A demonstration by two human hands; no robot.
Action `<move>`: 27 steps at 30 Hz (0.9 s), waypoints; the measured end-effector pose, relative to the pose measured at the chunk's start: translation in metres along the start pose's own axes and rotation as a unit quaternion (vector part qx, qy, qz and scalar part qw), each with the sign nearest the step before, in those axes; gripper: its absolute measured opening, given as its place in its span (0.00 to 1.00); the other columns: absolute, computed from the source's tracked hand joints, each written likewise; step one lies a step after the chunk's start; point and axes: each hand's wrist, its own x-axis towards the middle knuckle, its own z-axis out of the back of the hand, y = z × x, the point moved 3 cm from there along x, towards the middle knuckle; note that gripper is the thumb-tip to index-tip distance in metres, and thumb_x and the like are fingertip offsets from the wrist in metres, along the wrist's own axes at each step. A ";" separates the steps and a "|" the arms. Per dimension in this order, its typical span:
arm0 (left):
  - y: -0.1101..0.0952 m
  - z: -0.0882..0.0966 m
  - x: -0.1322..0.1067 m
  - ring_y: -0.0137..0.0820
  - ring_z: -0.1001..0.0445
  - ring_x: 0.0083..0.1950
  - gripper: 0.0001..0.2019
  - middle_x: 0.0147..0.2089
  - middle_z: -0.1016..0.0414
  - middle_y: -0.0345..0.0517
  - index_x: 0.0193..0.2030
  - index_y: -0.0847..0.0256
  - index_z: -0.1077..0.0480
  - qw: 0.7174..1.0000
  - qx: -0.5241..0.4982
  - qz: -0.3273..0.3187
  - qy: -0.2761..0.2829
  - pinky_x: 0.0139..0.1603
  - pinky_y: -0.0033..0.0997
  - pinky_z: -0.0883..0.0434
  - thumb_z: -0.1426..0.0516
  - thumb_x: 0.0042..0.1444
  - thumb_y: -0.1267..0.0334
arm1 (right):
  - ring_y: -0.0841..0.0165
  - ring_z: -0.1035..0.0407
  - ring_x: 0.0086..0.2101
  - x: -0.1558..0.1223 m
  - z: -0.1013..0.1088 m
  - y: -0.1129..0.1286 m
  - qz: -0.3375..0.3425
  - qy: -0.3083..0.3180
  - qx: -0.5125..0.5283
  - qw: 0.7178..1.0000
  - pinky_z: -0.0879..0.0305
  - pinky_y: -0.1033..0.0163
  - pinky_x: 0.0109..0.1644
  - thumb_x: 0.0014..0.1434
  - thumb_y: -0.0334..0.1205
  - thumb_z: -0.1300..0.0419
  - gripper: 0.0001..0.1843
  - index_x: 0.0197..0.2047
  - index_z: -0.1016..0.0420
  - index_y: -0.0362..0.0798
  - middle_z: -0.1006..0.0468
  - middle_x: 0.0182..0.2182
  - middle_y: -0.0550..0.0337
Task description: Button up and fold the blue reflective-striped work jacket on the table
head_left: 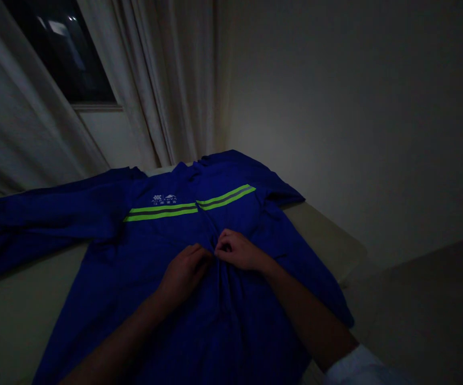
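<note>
A blue work jacket (135, 278) with a yellow-green and grey stripe across the chest lies spread out, front side up. White lettering and a logo mark one side of its chest. Below the stripe, my left hand (185, 270) pinches the cloth at the front opening, fingers curled. My right hand (239, 249) meets it there, thumb and forefinger pressed together on the other edge of the jacket front. Folds run down from the two hands. Whether a button or a zip is between the fingertips is too dark and small to tell.
The jacket rests on a pale, bed-like surface (323, 235), whose edge shows at the right. Light curtains (163, 80) hang behind it, beside a dark window (67, 48). A plain wall (355, 107) stands at the back right, with floor (427, 305) below.
</note>
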 end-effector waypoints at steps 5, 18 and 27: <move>-0.006 0.000 -0.001 0.38 0.27 0.43 0.07 0.41 0.24 0.44 0.43 0.56 0.29 0.993 0.105 -0.046 -0.028 0.46 0.39 0.30 0.48 0.73 0.65 | 0.74 0.33 0.32 -0.002 0.001 0.003 -0.004 -0.019 0.014 1.000 0.38 0.67 0.38 0.60 0.30 0.32 0.05 0.31 0.19 0.45 0.27 0.35 0.62; -0.002 0.002 -0.004 0.37 0.24 0.48 0.09 0.47 0.22 0.44 0.51 0.54 0.28 0.998 0.041 -0.019 -0.050 0.49 0.37 0.29 0.47 0.70 0.69 | 0.75 0.33 0.32 -0.002 -0.003 0.000 -0.008 0.014 0.070 0.997 0.36 0.68 0.37 0.55 0.31 0.27 0.07 0.38 0.18 0.45 0.28 0.39 0.63; -0.011 0.011 0.002 0.38 0.26 0.47 0.08 0.44 0.26 0.47 0.44 0.56 0.25 0.999 -0.012 0.012 -0.034 0.49 0.39 0.31 0.45 0.70 0.60 | 0.73 0.34 0.34 -0.003 -0.008 0.004 0.011 0.010 -0.018 1.000 0.38 0.67 0.40 0.54 0.26 0.27 0.09 0.37 0.19 0.45 0.28 0.37 0.63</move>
